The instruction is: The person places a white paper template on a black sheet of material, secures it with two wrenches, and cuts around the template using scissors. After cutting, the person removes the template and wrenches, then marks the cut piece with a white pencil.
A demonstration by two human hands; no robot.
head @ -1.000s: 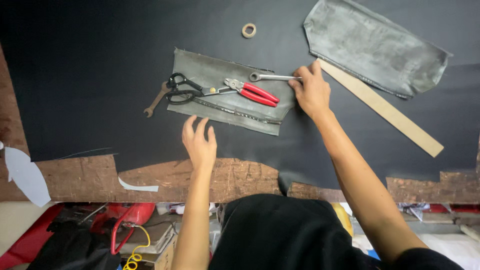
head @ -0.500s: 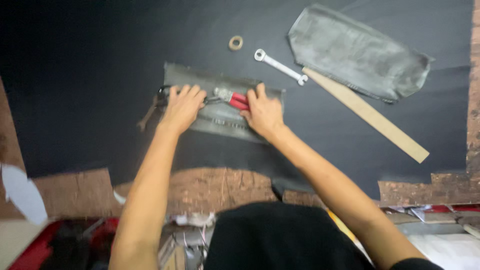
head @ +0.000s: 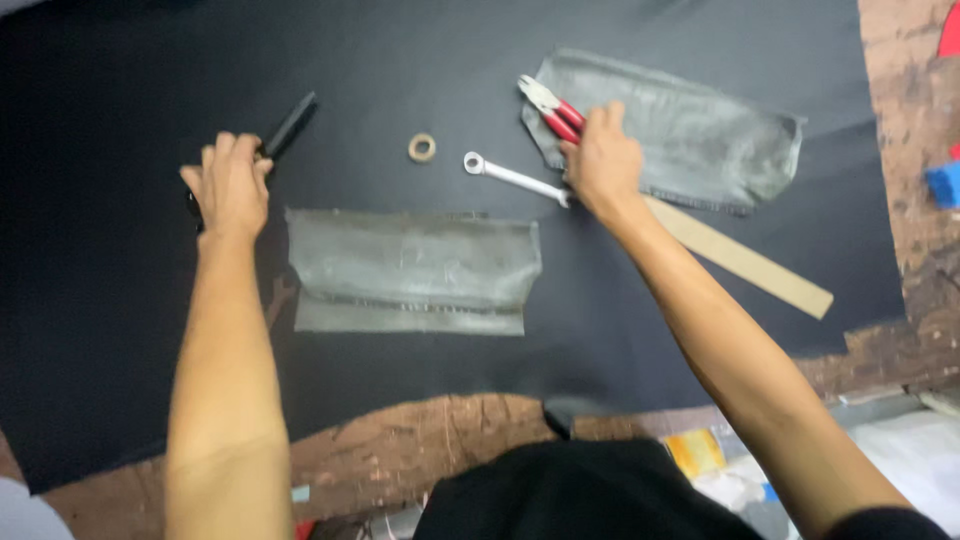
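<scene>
Right hand is clamped on red-handled pliers, metal nose pointing up-left, held over the left end of a grey, worn leathery piece at upper right of the desk. Left hand is closed around a slim black tool that sticks out up-right past the fingers; can't tell exactly what it is, blurred. Hands are well apart, one each side. Btwn them, lower centre, lies a second grey piece: roughly rectangular, folded w/ a stitched seam along its lower part, matte, scuffed, nothing on it. Just above it a small tan ring, maybe a tape roll, and a silver wrench, ring end to the left, its other end running under the right hand's wrist area. A flat tan strip, long and straight like a ruler, slants down-right from under the right forearm. All sit on a black smooth sheet covering the desk; rough brown mottled surface shows along near edge and at right. Blue block at far right edge. Person's dark top at bottom centre.
</scene>
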